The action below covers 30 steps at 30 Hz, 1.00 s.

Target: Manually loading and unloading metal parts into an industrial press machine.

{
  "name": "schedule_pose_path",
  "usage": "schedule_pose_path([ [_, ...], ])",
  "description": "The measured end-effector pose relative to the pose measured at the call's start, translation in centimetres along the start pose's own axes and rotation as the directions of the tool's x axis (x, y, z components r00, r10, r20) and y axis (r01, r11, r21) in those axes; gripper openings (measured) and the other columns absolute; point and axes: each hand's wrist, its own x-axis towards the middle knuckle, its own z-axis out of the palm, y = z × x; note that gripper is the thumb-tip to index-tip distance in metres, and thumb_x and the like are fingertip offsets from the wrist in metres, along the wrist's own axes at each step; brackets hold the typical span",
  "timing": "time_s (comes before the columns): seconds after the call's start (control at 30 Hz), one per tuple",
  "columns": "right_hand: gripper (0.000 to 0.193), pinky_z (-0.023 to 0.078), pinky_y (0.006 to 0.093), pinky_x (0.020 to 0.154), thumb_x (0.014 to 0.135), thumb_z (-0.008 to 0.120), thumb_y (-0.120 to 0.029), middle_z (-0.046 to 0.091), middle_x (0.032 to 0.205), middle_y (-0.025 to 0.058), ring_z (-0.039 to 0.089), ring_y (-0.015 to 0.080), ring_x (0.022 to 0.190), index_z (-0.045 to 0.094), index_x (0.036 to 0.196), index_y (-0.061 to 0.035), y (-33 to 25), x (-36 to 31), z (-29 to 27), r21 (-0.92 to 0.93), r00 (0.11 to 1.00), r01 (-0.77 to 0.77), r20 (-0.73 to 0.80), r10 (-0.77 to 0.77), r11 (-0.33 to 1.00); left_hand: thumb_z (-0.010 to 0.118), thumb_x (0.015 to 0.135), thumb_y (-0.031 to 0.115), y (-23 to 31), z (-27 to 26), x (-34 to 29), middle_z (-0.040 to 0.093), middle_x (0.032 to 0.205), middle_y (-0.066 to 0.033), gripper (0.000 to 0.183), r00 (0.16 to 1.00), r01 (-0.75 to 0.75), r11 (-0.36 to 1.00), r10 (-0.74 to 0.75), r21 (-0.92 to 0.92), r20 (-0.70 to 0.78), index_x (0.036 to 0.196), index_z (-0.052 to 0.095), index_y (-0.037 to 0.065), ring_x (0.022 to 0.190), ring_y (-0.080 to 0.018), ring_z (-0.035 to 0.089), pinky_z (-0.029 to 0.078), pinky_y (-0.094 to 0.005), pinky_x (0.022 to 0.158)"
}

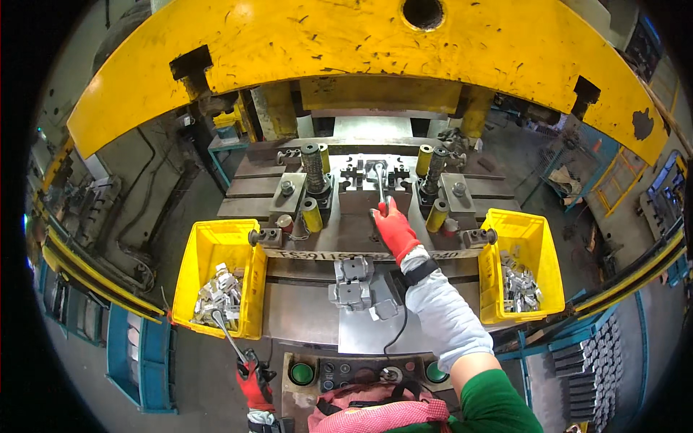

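Note:
My right hand (pixel 397 229), in a red glove with a pale sleeve, is closed around a thin metal rod (pixel 382 186). The rod's rounded tip rests at or just above a small dark piece in the middle of the die (pixel 352 203). At the lower left, my left hand (pixel 256 388) in a red and black glove grips a second metal rod (pixel 232 339). Its round end reaches over the near edge of the left yellow bin (pixel 185 289), by the silvery metal parts (pixel 219 292) inside. Whether either tip holds a part cannot be made out.
A yellow press beam (pixel 325 43) arches overhead. Guide posts (pixel 312 169) and yellow cylinders (pixel 437 215) flank the die. Several metal blocks (pixel 352 292) stand on the near plate. Another yellow bin (pixel 545 296) is at right. Green buttons (pixel 302 373) sit on the front panel.

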Motion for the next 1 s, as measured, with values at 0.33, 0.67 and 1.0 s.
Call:
schedule_pose_path([
  [0.33,0.028,0.039,0.0232,0.060,0.078,0.054,-0.023,0.056,0.077,0.0002,0.047,0.0078,0.064,0.054,0.096,-0.0012,1.3,0.7,-7.1,0.477,0.973,-0.013,0.210,-0.100,0.879,0.057,0.078,0.025,-1.6,-2.1,0.6,0.049,0.065,-0.0028,0.024,0.955,-0.031,1.000,0.031,0.005,-0.294,0.093,0.046,0.009,0.041,-0.0113,0.043,0.035,-0.0238,0.034],
  [0.67,0.065,0.023,0.0329,0.098,0.081,0.051,-0.013,0.027,0.130,0.0192,0.030,0.0251,0.118,0.011,0.129,0.0036,23.7,-26.4,-15.8,0.450,0.477,-0.092,-0.763,0.436,0.888,0.060,0.074,0.024,-16.5,-10.3,3.9,0.044,0.053,-0.0017,0.022,0.847,0.517,0.827,-0.457,0.220,-0.271,0.086,0.044,0.014,0.041,-0.0144,0.041,0.035,-0.0323,0.036],
  [1.0,0.076,0.042,0.0365,0.080,0.061,0.070,-0.024,0.051,0.105,0.0213,0.051,0.0318,0.095,0.030,0.119,0.0035,36.7,-34.7,-5.1,-0.130,0.784,-0.616,-0.193,0.589,0.777,0.076,0.054,0.021,-27.9,-15.4,9.7,0.050,0.090,-0.0119,0.061,0.873,0.463,0.745,-0.478,0.480,-0.099,0.098,0.036,0.007,0.077,-0.0259,0.051,0.045,-0.0419,0.058],
])
